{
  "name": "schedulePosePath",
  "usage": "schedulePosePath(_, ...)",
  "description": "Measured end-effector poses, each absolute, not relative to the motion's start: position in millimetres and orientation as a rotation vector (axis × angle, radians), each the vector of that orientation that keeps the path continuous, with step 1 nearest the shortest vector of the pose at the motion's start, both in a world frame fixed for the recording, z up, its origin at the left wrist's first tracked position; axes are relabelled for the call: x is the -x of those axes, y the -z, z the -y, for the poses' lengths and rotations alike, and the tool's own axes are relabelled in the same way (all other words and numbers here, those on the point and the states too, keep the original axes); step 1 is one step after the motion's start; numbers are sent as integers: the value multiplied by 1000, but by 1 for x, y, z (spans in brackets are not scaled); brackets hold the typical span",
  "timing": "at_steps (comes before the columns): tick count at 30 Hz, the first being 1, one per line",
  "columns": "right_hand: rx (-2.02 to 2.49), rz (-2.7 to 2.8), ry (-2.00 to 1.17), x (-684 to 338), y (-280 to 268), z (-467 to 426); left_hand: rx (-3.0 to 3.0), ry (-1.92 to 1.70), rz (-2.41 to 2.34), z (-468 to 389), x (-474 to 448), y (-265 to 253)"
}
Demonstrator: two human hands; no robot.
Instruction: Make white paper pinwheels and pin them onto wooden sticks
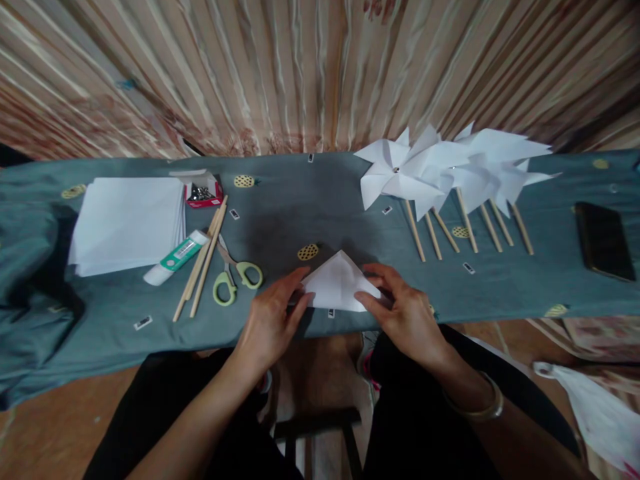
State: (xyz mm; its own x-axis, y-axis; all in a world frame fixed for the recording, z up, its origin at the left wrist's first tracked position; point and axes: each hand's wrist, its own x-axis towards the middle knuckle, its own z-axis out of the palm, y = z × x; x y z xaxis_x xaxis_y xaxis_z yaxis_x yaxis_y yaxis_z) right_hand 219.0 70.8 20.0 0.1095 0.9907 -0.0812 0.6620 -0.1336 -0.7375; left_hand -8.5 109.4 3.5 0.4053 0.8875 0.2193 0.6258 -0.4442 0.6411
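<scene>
A white sheet of paper (337,283), folded into a triangle with its point facing away from me, is held low over the front part of the cloth-covered table. My left hand (277,303) pinches its left corner between thumb and fingers. At the opposite corner, my right hand (400,300) grips the paper, thumb on top. A crease runs down the middle of the triangle. Left of my hands lie scissors (235,275) with green handles, blades pointing away.
Wooden sticks (203,263), a glue stick (176,258), a paper stack (130,223) and a red box of metal pins (203,193) lie at left. Several paper pinwheels (425,167) on sticks overlap at back right, near a dark phone (605,240). A curtain (300,73) hangs behind.
</scene>
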Motion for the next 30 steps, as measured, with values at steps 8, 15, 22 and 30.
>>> schedulePosePath(8, 1869, 1611, -802, -222, -21, -78, -2644, -777, -1158, -105, -4, -9)
schedulePosePath(15, 1883, 1545, -813, -221, -21, -83, -2785, -474, -982, -78, -18, 1)
schedulePosePath(22, 1915, 1554, -798, -220, -23, -85, -2765, -363, -984, -83, -17, 2)
schedulePosePath(30, 1921, 1571, -766, -220, -23, -86, -2761, -337, -1001, -82, -19, 2)
